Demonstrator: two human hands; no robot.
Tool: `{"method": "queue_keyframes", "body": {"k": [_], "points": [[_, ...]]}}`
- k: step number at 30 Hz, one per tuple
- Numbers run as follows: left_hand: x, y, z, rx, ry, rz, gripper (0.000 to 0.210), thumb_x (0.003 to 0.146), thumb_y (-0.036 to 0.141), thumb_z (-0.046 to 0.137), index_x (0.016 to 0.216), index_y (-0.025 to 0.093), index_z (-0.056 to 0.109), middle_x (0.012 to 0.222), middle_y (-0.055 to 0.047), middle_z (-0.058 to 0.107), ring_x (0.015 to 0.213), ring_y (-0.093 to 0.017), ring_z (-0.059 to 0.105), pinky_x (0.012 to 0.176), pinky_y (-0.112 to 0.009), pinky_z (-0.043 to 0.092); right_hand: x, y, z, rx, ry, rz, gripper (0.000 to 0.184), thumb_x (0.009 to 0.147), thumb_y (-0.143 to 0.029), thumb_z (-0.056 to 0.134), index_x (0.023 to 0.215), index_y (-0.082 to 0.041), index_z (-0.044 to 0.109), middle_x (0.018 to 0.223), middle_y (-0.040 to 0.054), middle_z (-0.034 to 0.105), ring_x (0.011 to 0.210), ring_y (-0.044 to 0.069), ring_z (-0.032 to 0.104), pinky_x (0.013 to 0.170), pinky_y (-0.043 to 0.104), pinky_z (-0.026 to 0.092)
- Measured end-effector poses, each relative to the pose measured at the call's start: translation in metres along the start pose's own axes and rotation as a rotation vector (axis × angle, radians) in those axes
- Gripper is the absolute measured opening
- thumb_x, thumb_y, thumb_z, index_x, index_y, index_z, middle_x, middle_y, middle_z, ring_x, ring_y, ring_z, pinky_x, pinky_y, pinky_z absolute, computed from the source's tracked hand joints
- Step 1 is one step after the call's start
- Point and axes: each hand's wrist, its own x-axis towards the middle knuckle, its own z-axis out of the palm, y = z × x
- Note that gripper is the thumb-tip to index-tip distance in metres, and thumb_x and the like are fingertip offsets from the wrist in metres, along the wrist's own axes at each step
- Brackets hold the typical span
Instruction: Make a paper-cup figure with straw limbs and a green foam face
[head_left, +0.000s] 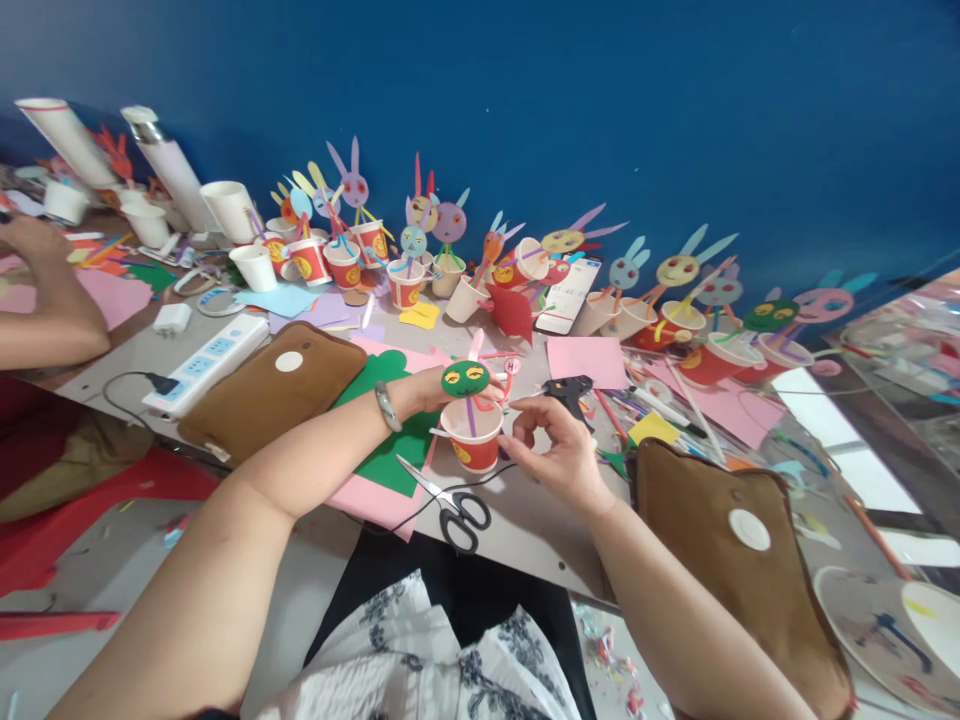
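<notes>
A red-and-white paper cup [480, 456] stands on the table in front of me. A paper rabbit with a green face [466, 378] rises from it on a purple stem [471, 415]; its red arm carries a small round "Hi" sign [511, 367]. My left hand [433, 388] is behind the green face, its fingers mostly hidden, so its grip does not show. To the right of the cup, my right hand [559, 447] is curved, thumb and fingers apart, with nothing visible between them. Black-handled scissors [459, 508] lie open in front of the cup.
Behind stand several cups with paper rabbits [405, 285] and a phone [568, 297]. A black glue gun [570, 395] lies beyond my right hand. Brown pouches [277, 385] flank the work, with a power strip [214, 362] left. Another person's arm [49, 290] is far left.
</notes>
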Motion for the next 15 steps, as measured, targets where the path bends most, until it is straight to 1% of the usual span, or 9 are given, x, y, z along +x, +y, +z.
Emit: {"method": "queue_keyframes", "body": {"k": [2, 3, 4, 6, 8, 9, 11, 13, 15], "points": [[0.001, -0.001, -0.001, -0.022, -0.044, -0.072, 0.012, 0.068, 0.017, 0.078, 0.078, 0.014, 0.072, 0.072, -0.003, 0.066, 0.065, -0.014, 0.063, 0.064, -0.027, 0.051, -0.001, -0.003, 0.001, -0.047, -0.092, -0.053, 0.031, 0.084, -0.029, 0.071, 0.113, -0.024, 0.063, 0.064, -0.0052, 0.058, 0.055, 0.011, 0.054, 0.056, 0.026, 0.047], [0.001, -0.001, 0.000, -0.043, -0.051, -0.102, 0.011, 0.069, 0.017, 0.077, 0.078, 0.015, 0.071, 0.074, -0.003, 0.067, 0.067, -0.014, 0.063, 0.065, -0.027, 0.051, -0.002, -0.003, 0.001, -0.071, -0.114, -0.076, 0.030, 0.085, -0.029, 0.070, 0.114, -0.024, 0.064, 0.064, -0.0051, 0.058, 0.054, 0.011, 0.054, 0.056, 0.026, 0.047], [0.001, -0.001, 0.000, -0.072, -0.043, -0.100, 0.012, 0.069, 0.016, 0.076, 0.079, 0.015, 0.071, 0.075, -0.003, 0.067, 0.068, -0.014, 0.064, 0.066, -0.027, 0.052, -0.002, -0.003, 0.002, -0.095, -0.123, -0.095, 0.028, 0.086, -0.030, 0.070, 0.113, -0.023, 0.065, 0.064, -0.0049, 0.059, 0.054, 0.011, 0.055, 0.056, 0.026, 0.047], [0.000, -0.001, 0.002, -0.117, -0.038, -0.067, 0.017, 0.069, 0.015, 0.077, 0.085, 0.016, 0.072, 0.077, -0.002, 0.068, 0.069, -0.014, 0.063, 0.068, -0.027, 0.053, -0.002, -0.003, 0.001, -0.136, -0.128, -0.129, 0.022, 0.088, -0.032, 0.068, 0.108, -0.022, 0.066, 0.064, -0.0038, 0.060, 0.054, 0.012, 0.056, 0.056, 0.026, 0.046], [-0.004, 0.001, 0.006, -0.119, -0.076, -0.006, 0.025, 0.068, 0.014, 0.079, 0.092, 0.016, 0.072, 0.081, -0.002, 0.070, 0.072, -0.013, 0.064, 0.072, -0.026, 0.053, -0.001, -0.002, 0.001, -0.171, -0.137, -0.158, 0.014, 0.090, -0.032, 0.066, 0.099, -0.022, 0.065, 0.065, -0.0026, 0.062, 0.055, 0.012, 0.056, 0.056, 0.025, 0.046], [-0.006, 0.002, 0.008, -0.109, -0.107, 0.025, 0.027, 0.067, 0.015, 0.080, 0.093, 0.016, 0.073, 0.084, -0.002, 0.071, 0.074, -0.013, 0.064, 0.075, -0.026, 0.054, -0.001, -0.002, 0.000, -0.186, -0.144, -0.170, 0.011, 0.091, -0.032, 0.065, 0.094, -0.022, 0.064, 0.066, -0.0019, 0.063, 0.055, 0.012, 0.056, 0.056, 0.025, 0.046], [-0.009, 0.006, 0.011, -0.106, -0.143, 0.063, 0.025, 0.070, 0.021, 0.080, 0.093, 0.015, 0.073, 0.090, -0.004, 0.074, 0.080, -0.014, 0.066, 0.079, -0.026, 0.053, -0.001, -0.001, -0.001, -0.214, -0.155, -0.186, 0.012, 0.091, -0.033, 0.064, 0.087, -0.021, 0.063, 0.068, -0.0006, 0.063, 0.056, 0.012, 0.056, 0.056, 0.025, 0.046], [-0.010, 0.009, 0.012, -0.097, -0.133, 0.069, 0.025, 0.070, 0.027, 0.081, 0.091, 0.015, 0.074, 0.093, -0.006, 0.075, 0.083, -0.015, 0.067, 0.080, -0.027, 0.053, 0.000, -0.001, -0.003, -0.235, -0.155, -0.185, 0.014, 0.091, -0.033, 0.064, 0.083, -0.021, 0.061, 0.068, 0.0000, 0.064, 0.056, 0.012, 0.056, 0.055, 0.025, 0.045], [-0.009, 0.011, 0.012, -0.060, -0.071, 0.051, 0.026, 0.069, 0.029, 0.083, 0.088, 0.013, 0.074, 0.089, -0.006, 0.076, 0.079, -0.015, 0.066, 0.075, -0.026, 0.051, 0.001, 0.000, -0.005, -0.256, -0.116, -0.170, 0.016, 0.090, -0.034, 0.065, 0.081, -0.022, 0.061, 0.065, -0.0005, 0.063, 0.055, 0.012, 0.055, 0.054, 0.026, 0.044]]}}
